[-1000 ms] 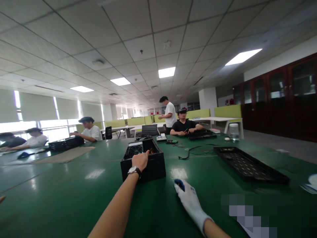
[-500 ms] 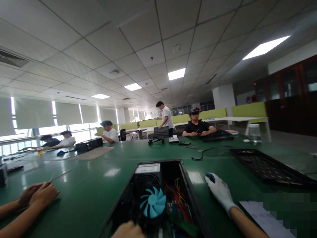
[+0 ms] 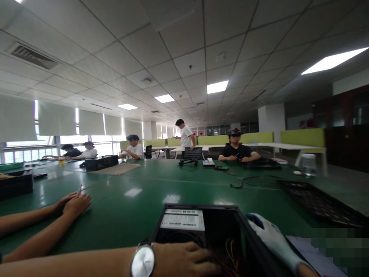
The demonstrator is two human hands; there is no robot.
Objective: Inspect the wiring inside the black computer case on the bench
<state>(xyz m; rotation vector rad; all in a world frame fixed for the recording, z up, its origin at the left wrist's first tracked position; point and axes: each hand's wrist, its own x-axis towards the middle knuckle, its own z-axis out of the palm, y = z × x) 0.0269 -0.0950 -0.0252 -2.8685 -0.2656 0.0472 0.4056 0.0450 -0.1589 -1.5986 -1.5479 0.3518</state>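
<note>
An open black computer case (image 3: 198,223) stands right in front of me on the green table (image 3: 129,215). A power supply with a white label (image 3: 182,220) sits inside it, with coloured wires (image 3: 230,250) beside that. My left hand (image 3: 184,261), a watch on its wrist, lies over the case's near edge with the fingers curled into it. My right hand (image 3: 271,238), in a white glove, rests flat on the table against the case's right side. A blue patch (image 3: 255,220) shows at its fingertips; I cannot tell if it is part of the glove.
Another person's two hands (image 3: 73,204) rest on the table at left, holding a thin stick. A black perforated panel (image 3: 317,200) lies at right, a black cable (image 3: 248,180) beyond it, and a paper sheet (image 3: 311,254) by my right arm. Several people sit at the far side.
The case has come from arm's length to right under my view, drawn in by my left hand. My right hand stayed on the table. The neighbour's hands came into view at left.
</note>
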